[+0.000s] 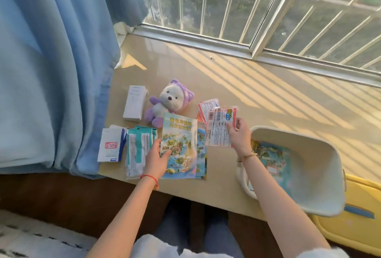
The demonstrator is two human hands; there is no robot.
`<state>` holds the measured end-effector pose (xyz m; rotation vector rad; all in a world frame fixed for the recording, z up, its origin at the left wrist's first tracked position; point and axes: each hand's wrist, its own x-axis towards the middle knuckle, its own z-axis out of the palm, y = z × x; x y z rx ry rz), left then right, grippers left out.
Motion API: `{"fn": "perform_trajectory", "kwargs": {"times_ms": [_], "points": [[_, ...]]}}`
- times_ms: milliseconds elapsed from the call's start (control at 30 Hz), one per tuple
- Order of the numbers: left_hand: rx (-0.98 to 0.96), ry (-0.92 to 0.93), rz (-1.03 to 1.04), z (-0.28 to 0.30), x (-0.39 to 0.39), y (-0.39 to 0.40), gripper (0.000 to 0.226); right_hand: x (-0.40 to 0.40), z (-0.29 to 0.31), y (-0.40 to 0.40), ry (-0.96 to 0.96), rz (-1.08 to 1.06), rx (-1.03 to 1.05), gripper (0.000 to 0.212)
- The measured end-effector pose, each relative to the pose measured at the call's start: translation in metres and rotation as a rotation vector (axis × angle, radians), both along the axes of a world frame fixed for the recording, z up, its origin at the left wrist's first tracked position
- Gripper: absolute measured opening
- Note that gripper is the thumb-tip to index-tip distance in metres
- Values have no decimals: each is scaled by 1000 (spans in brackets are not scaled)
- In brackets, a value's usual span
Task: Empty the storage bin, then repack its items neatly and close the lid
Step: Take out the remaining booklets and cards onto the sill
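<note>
The storage bin [321, 140], a pale soft-sided basket, sits just to the right of the right hand [239, 134], its near rim almost under that wrist and its long axis running from that hand away toward the lower right; one map leaflet [270, 160] lies flat on its bottom, so it is not yet emptied. The right hand pinches a clear packet of printed cards [219, 127] between thumb and fingers, held up just left of the bin, with a red-edged packet [207, 107] lying beyond it. The left hand [157, 159] rests with fingers spread loosely on a stack of map brochures [179, 146], thumb at its left edge, well apart from the bin. Left of that hand lie teal-and-white pouches [139, 150] and a white sachet [111, 146]; beyond it, a white box [135, 103] and a plush bear in a purple hood [165, 103]. By my judgement the right hand is the nearer one for anything concerning the bin, and reaching the leaflet means going right and down over the near rim. No lid shows in view
</note>
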<state>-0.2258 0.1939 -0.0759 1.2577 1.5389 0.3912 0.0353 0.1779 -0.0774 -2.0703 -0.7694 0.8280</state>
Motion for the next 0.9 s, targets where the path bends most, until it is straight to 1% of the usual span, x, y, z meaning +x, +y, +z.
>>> {"fn": "perform_trajectory", "kwargs": {"times_ms": [67, 133, 200, 367, 467, 533, 600, 700, 767, 800, 900], "points": [[-47, -4, 3, -20, 2, 10, 37, 3, -21, 23, -15, -6, -51, 8], [-84, 8, -7, -41, 7, 18, 36, 8, -44, 44, 21, -37, -107, 19], [-112, 40, -34, -64, 14, 20, 33, 13, -66, 65, 56, -56, -150, 25], [-171, 110, -81, -115, 26, 14, 29, 20, -115, 111, 59, -45, -198, 23], [-211, 119, -61, -133, 27, 12, 32, 20, -137, 124, 41, -6, -223, 26], [-194, 161, -61, -140, 27, 12, 31, 20, -147, 124, 20, 8, -234, 22], [-168, 204, -74, -143, 26, 11, 32, 19, -151, 121, 5, 6, -238, 24], [-136, 257, -112, -136, 23, 7, 38, 21, -143, 112, 0, 65, -282, 42], [-110, 283, -144, -125, 21, 6, 46, 23, -132, 105, -46, 100, -347, 56], [-95, 293, -162, -119, 19, 6, 47, 25, -125, 100, -75, 98, -361, 57], [-12, 360, -256, -97, 13, 7, 43, 25, -96, 75, -199, 143, -300, 45]]}}
